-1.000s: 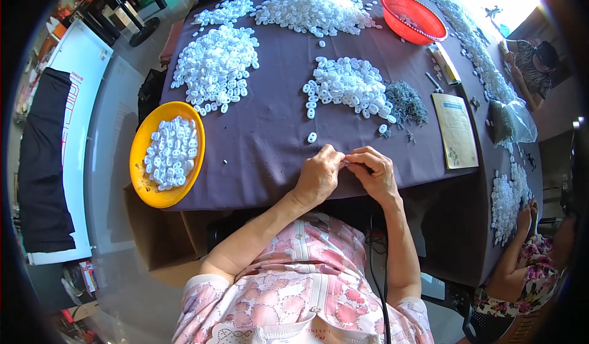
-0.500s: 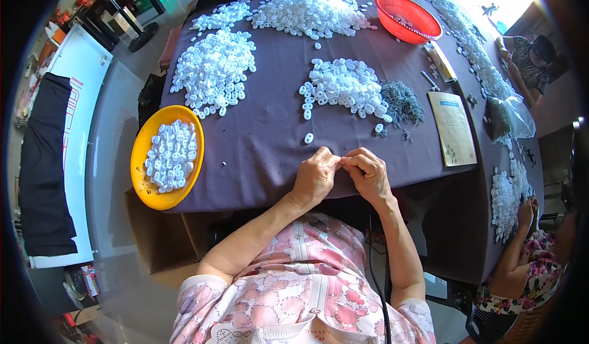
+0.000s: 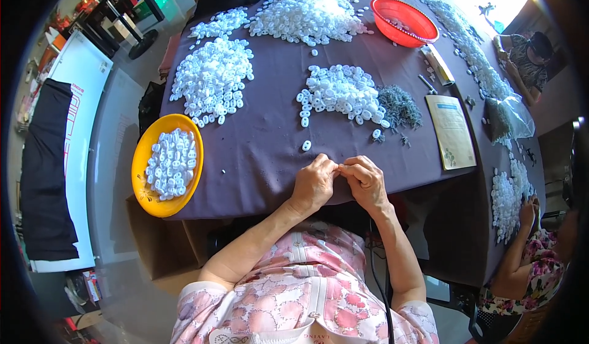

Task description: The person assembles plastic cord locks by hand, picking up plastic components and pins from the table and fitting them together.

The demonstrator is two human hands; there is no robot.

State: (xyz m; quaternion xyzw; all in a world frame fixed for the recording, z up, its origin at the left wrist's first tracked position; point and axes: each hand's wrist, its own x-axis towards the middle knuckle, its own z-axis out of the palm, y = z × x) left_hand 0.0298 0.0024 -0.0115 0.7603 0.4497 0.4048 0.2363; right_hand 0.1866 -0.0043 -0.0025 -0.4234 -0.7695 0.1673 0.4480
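Observation:
My left hand and my right hand meet at the fingertips over the table's near edge. Both are closed in a pinch, and whatever lies between the fingers is too small and covered to make out. Just beyond them one white oval plastic piece with two holes rests alone on the cloth. Farther off spreads a pile of the same white pieces, touching a heap of small grey parts on its right. At the left edge, a yellow oval bowl holds many white pieces.
Larger white piles cover the table's far side. A red basket stands at the back right, nearer a tan envelope. At the right, one person's hands are beside another white pile; another person sits farther back.
The whole view has shifted slightly, so the table's things appear a little lower. My hands stay pinched together in nearly the same place.

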